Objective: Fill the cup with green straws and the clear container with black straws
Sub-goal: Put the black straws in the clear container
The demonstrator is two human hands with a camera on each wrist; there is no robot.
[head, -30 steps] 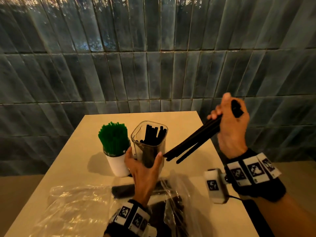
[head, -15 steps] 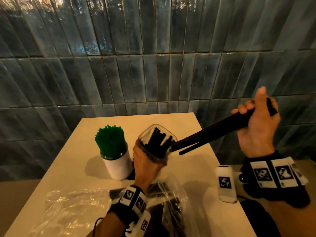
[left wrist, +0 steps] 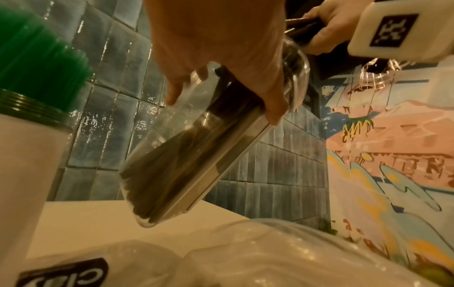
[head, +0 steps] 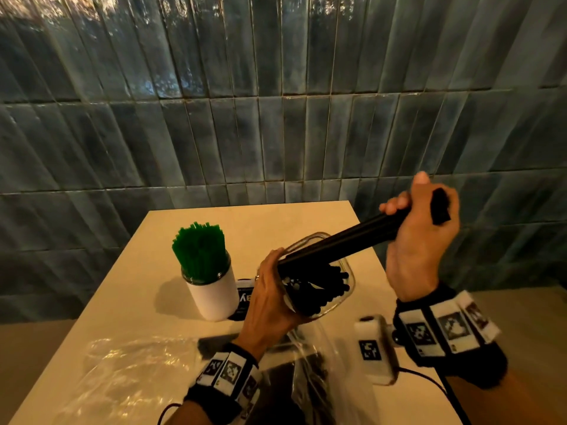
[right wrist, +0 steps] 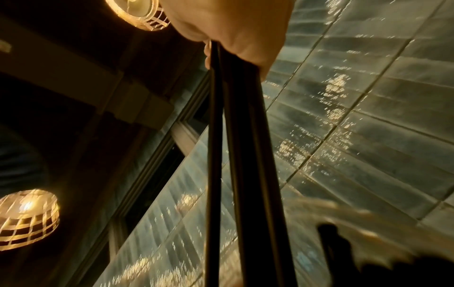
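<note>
While the left hand [head: 270, 299] wraps its fingers round the clear container [left wrist: 196, 147] and tips its mouth toward the right, the right hand [head: 420, 237] clenches a bundle of black straws [head: 343, 240] in a fist, their lower ends already past the rim. More black straws [head: 322, 289] lie inside the container (it looks lifted off the table [head: 129, 302], though the wrist view leaves that slightly uncertain). Green straws [head: 199, 253] stand packed in the white cup [head: 211, 299] just beside it.

My worry is the angle: if the bundle is released while the container leans this far, the straws could slide back out over the rim or fan onto the plastic wrappers [head: 122, 378]. Pushing against the straws already inside could also jam or bend the new ones.
</note>
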